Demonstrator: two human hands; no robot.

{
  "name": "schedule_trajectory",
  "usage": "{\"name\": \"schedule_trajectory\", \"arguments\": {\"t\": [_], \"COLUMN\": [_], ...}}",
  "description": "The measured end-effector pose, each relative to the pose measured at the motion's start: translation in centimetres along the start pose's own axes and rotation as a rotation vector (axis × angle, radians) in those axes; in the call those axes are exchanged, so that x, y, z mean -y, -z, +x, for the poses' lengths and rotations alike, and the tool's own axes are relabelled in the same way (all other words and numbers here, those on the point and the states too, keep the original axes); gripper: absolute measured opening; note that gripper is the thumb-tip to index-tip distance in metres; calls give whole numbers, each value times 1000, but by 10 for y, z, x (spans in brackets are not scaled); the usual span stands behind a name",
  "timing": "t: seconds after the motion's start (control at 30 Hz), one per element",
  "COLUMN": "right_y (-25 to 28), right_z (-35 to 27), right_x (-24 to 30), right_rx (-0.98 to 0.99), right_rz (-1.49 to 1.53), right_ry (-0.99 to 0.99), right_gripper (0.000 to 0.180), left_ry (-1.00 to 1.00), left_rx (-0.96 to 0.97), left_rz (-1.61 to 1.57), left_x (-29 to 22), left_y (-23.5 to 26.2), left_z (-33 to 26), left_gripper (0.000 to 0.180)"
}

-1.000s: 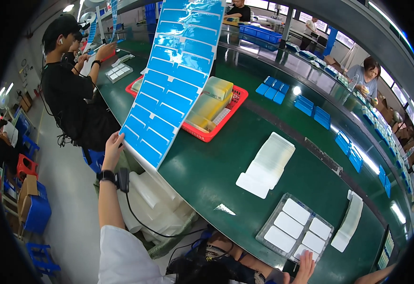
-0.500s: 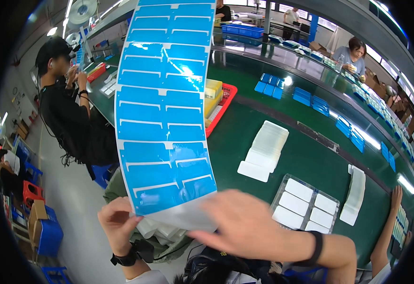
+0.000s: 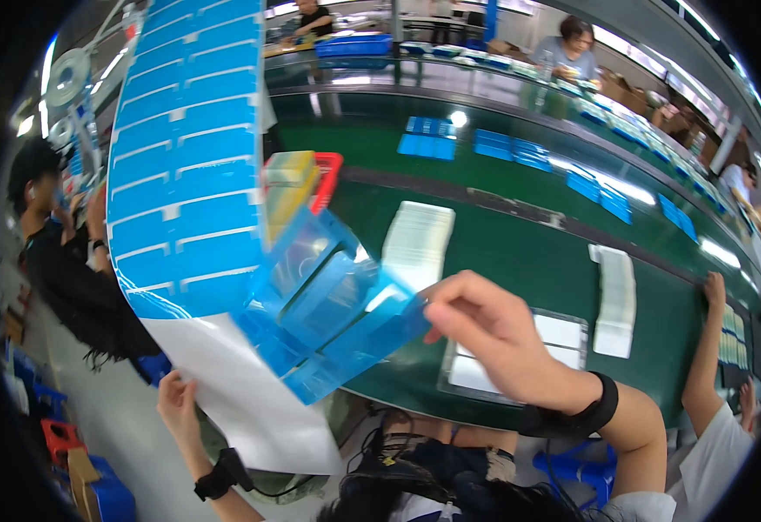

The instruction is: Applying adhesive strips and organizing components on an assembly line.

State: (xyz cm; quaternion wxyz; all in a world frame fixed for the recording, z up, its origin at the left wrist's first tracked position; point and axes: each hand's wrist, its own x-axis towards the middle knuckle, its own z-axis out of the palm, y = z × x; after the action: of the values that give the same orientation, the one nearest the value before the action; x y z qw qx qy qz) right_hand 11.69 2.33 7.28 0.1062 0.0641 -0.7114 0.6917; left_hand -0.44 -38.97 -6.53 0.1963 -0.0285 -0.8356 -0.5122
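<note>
A long strip of blue film labels [image 3: 185, 165] hangs down at the left, its lower end bare white backing paper [image 3: 246, 396]. With thumb and fingers, my left hand [image 3: 179, 402] grips the left edge of that backing. My right hand [image 3: 493, 339] pinches the right end of a peeled blue film sheet [image 3: 341, 300], which is bent and translucent. The sheet stretches left from my fingers to the strip; whether its far edge still sticks there I cannot tell. Behind it lies a fanned stack of pale cards [image 3: 420, 230], partly covered.
A red basket [image 3: 328, 178] with yellow blocks stands beyond the film. On the green table [image 3: 502, 252] are a clear tray [image 3: 579, 339] of white cards and another card stack [image 3: 615, 300]. Blue film pieces [image 3: 428, 139] lie farther back. A co-worker's arm [image 3: 702, 365] rests at right; a person [image 3: 76, 278] stands left.
My right hand has moved up and right, drawing a blue film sheet off the strip's lower end. More white backing shows. My left hand sits farther left, and the view has shifted.
</note>
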Motion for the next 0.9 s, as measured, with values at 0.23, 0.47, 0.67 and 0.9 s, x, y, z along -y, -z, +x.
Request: {"name": "schedule_trajectory", "arguments": {"t": [0.23, 0.47, 0.67, 0.9], "right_y": [75, 50, 17, 81], "right_z": [-109, -187, -155, -175], "right_x": [22, 33, 13, -14], "right_rx": [-536, -569, -152, -962], "right_rz": [-149, -1064, -1277, -464], "right_ry": [220, 299, 306, -138], "right_gripper": [14, 24, 30, 42], "left_ry": [-597, -77, 133, -132], "left_rx": [-528, 1285, 1321, 1344], "left_rz": [1154, -870, -840, -691], "left_x": [-64, -243, -269, -224], "left_y": [-19, -193, -210, -206], "left_z": [8, -104, -136, -107], "left_gripper": [32, 30, 36, 24]}}
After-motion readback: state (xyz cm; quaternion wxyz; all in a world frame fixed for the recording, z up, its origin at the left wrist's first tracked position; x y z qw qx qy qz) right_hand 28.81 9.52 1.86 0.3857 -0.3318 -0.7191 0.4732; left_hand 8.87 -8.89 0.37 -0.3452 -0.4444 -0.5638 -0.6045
